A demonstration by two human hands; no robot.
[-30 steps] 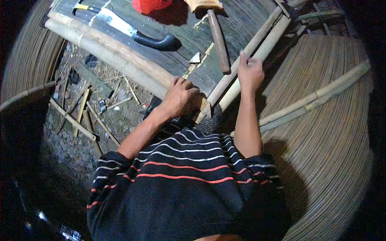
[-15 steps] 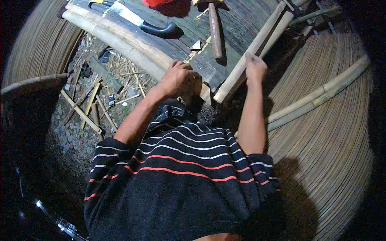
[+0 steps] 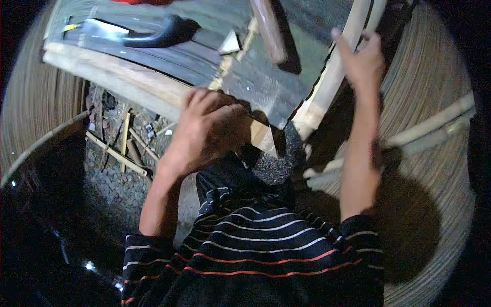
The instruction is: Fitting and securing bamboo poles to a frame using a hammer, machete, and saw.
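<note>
My left hand (image 3: 207, 120) is curled over the near end of a pale wooden beam (image 3: 130, 77) along the left edge of the worktop. The beam's light cut end shows past the knuckles; the thumb is hidden. My right hand (image 3: 363, 64) is raised beside a pale bamboo pole (image 3: 335, 74) on the right edge, its fingers apart and somewhat blurred. Whether a fingertip touches the pole I cannot tell. Between my hands, a brown wooden tool handle (image 3: 268, 33) and a small white chip (image 3: 230, 42) lie on the worktop (image 3: 291, 84).
A large knife with a black handle (image 3: 163, 33) lies at the far left of the worktop. Bundled thin strips (image 3: 429, 204) curve along the right side, crossed by bamboo poles (image 3: 429, 125). Wood scraps (image 3: 123, 158) lie on the stony ground at left.
My right hand has let go of the bamboo pole and spread its fingers. My left hand stays on the beam's end. The view has shifted nearer, and the red thing is mostly out of view.
</note>
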